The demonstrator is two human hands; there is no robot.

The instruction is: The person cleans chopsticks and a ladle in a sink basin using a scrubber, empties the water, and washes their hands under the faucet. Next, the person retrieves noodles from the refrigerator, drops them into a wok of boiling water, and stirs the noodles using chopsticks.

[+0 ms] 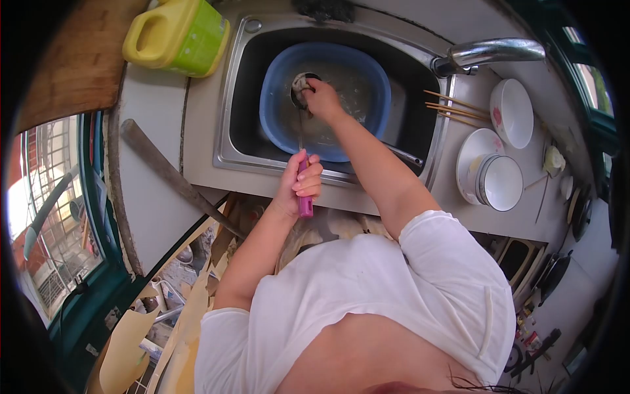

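Note:
My left hand (298, 184) is wrapped round the pink handle of a metal ladle (306, 206), low over the sink's front edge. The ladle's head points away from me, over the blue basin (268, 111). At that head my right hand (321, 100) presses a pale, crumpled cloth (300, 83) into the bowl of the ladle with closed fingers. Cloudy water (354, 98) fills part of the basin, which sits inside the steel sink (230, 141). Another metal utensil handle (403, 153) sticks out beside the basin's right front.
A chrome faucet (489, 54) reaches over the right side. Several chopsticks (457, 109), a white bowl (515, 113), a plate (464, 164) and stacked bowls (502, 184) are on the right counter. A yellow-green jug (190, 39) stands at the back left.

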